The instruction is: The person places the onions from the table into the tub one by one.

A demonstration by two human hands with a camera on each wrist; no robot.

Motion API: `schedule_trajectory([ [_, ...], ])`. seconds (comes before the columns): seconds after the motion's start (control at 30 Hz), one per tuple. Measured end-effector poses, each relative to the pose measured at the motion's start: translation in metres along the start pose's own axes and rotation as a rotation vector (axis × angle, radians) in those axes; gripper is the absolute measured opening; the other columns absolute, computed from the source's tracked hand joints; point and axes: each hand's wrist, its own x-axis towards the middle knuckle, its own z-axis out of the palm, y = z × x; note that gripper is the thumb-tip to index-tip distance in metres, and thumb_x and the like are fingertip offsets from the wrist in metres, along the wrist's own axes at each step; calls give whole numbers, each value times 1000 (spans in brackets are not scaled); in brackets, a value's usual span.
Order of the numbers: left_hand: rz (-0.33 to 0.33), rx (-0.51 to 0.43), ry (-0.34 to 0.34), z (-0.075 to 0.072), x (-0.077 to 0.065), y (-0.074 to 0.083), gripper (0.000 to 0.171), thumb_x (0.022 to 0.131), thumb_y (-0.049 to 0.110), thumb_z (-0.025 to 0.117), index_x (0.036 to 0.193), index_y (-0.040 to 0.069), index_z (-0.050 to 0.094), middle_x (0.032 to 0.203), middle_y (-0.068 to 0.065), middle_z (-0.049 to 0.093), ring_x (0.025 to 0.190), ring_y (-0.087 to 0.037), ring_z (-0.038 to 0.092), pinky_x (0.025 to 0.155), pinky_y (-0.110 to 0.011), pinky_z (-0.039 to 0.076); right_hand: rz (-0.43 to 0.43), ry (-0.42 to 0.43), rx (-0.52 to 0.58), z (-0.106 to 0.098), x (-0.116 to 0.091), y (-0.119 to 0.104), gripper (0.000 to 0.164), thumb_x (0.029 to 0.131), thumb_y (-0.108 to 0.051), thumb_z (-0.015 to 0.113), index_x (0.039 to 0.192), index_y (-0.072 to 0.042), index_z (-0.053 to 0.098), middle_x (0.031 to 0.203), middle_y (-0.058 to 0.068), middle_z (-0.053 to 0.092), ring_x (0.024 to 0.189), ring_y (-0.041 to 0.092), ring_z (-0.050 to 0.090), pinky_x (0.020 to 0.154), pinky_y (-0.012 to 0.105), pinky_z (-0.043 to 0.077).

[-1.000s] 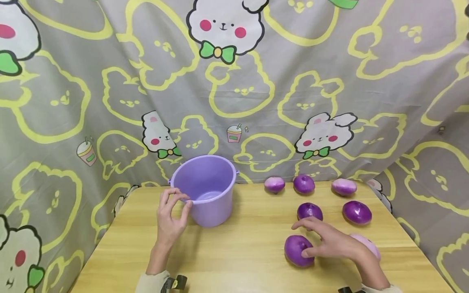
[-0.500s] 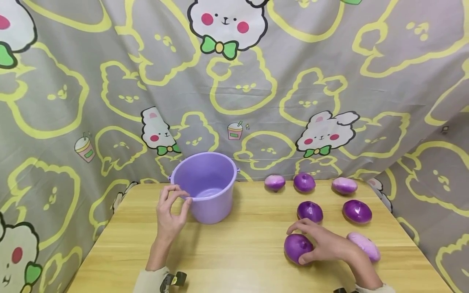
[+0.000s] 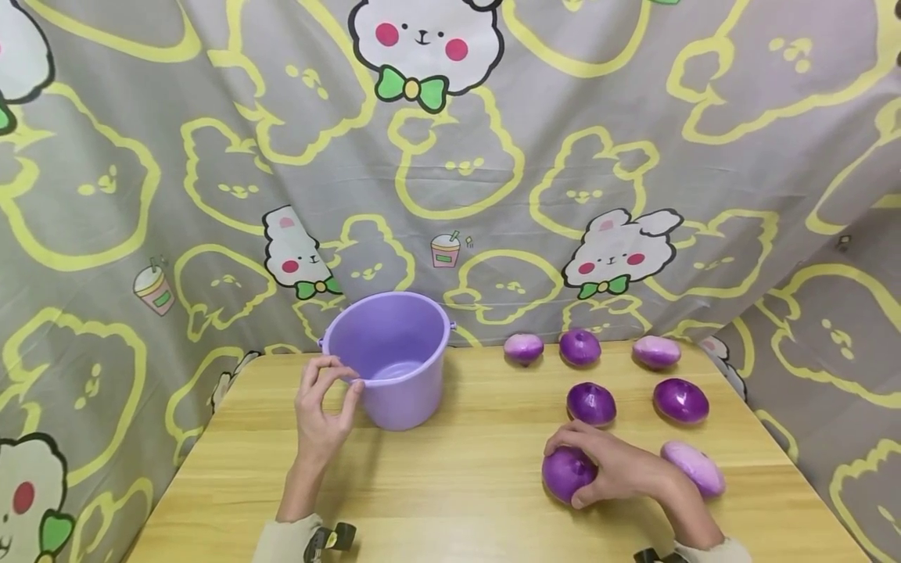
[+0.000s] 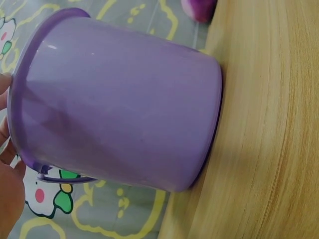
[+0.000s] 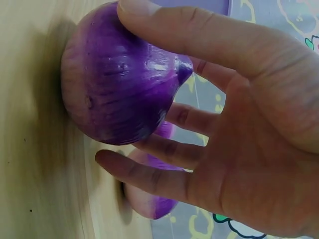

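A patterned curtain (image 3: 464, 227) hangs behind the bucket, and a wooden table (image 3: 464, 485) carries it. The bucket (image 3: 404, 399) stands upright; no contents are visible in it. The left hand (image 3: 324, 403) is at the bucket's near left edge, thumb and fingers pinching the rim. The right hand (image 3: 615, 465) is to the right of the bucket and nearer the person, thumb on the near side of an onion (image 3: 565, 475) and forefinger curled over its far side: a grip, with the little finger standing clear in the right wrist view. Six other onions (image 3: 592, 403) sit to the right of the bucket, none touched as far as can be seen. Governing relation, as judged: the onion lies within the right hand's span, well apart from the bucket, on its near right; the right hand is plainly the closer of the two. The onion is squat, without a marked long axis; its pointed tip faces the palm. It appears to rest on the table. Compared with one second ago, the right fingers have closed from a loose arch onto the onion; the left hand's hold and the bucket's position are unchanged.
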Motion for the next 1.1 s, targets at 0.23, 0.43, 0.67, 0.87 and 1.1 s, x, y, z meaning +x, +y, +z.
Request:
schedule_trajectory([
  [0.23, -1, -10, 11, -1, 3, 0, 12, 74, -14, 72, 85, -10, 68, 96, -32, 57, 96, -49, 49, 106, -35, 41, 5, -2, -8, -2, 5, -2, 60, 73, -26, 90, 124, -27, 60, 130, 2, 53, 117, 30, 57, 91, 43, 53],
  [0.43, 4, -18, 11, -2, 3, -2, 12, 74, -15, 71, 85, -10, 68, 95, -31, 56, 96, -47, 50, 105, -32, 42, -4, 3, -18, 1, 4, -2, 59, 74, -30, 90, 125, -26, 59, 129, 1, 55, 118, 29, 56, 91, 43, 52],
  [0.67, 16, -17, 15, -1, 1, -3, 13, 73, -15, 72, 85, -9, 68, 95, -30, 57, 96, -47, 51, 105, -32, 42, -20, 7, -2, 4, 3, 1, 58, 75, -28, 89, 125, -23, 58, 127, 1, 57, 114, 20, 58, 90, 35, 53],
  [0.87, 24, -11, 27, 0, -2, -11, 16, 71, -15, 72, 85, -8, 68, 96, -28, 57, 98, -40, 51, 105, -29, 41, -39, 17, -6, 6, 3, 1, 58, 76, -28, 88, 125, -22, 58, 125, 0, 58, 114, 19, 58, 90, 34, 53],
  [1.1, 17, -33, 6, -2, -1, -7, 14, 73, -15, 71, 85, -9, 68, 96, -29, 58, 97, -47, 50, 107, -34, 41, -32, 25, -17, 5, 0, 1, 58, 77, -28, 88, 125, -22, 58, 124, -1, 58, 114, 19, 57, 90, 34, 54],
])
